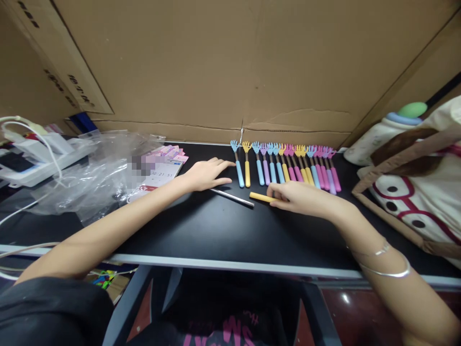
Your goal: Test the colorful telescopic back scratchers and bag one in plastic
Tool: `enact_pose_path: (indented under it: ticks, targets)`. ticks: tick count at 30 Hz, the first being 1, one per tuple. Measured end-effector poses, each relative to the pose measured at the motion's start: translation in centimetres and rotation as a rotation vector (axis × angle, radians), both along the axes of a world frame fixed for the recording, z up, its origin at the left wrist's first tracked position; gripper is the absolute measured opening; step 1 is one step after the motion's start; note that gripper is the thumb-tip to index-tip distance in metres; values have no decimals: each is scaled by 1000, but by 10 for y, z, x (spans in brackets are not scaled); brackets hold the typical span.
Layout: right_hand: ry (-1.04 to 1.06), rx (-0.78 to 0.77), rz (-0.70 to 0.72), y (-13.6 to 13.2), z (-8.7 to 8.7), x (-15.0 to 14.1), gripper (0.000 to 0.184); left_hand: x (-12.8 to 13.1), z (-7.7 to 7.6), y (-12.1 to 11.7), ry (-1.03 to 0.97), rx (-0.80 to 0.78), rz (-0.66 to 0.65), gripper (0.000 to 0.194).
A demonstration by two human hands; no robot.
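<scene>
My right hand [291, 196] is closed around a yellow back scratcher handle [260, 197], whose tip points left; the far part is hidden by my fingers. My left hand [211, 174] lies low over the table with its fingers stretched out. Its index fingertip is at the handle of a blue back scratcher [239, 174], the leftmost in a row. A yellow back scratcher [247, 173] lies beside that one. After a small gap come several more back scratchers [272, 172] in blue, purple, yellow and pink, claws toward the back. A thin silver rod [236, 197] lies between my hands.
Crumpled clear plastic bags [97, 178] and a device with a timer display [162, 174] lie left. Further left is a white power strip [39, 161] with cables. A cloth bag [414, 192] and a white bottle [374, 137] stand right. Cardboard [216, 62] walls the back.
</scene>
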State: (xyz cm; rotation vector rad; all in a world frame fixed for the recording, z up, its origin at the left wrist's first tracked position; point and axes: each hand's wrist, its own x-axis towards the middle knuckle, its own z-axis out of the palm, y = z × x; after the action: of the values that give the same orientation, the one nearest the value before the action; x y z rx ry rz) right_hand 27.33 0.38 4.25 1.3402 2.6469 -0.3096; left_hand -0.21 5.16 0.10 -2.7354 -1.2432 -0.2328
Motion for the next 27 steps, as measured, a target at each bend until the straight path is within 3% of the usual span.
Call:
enact_pose_path:
  ticks: [5,10,17,23,27]
  targets:
    - [-2,-48,-16,-2,1,1,17,14,-4,38,22,-81,76,66]
    - [-5,-37,-22,-2,1,1,18,24,-4,60,49,-206,82,67]
    - [-39,-62,-30,-4,5,-1,19,23,-4,69,18,-235,-8,67]
    - [-31,-82,-23,-3,1,0,18,25,2,68,48,-203,0,67]
    - [-41,-108,-30,-2,-1,4,16,23,14,54,14,-34,-86,40]
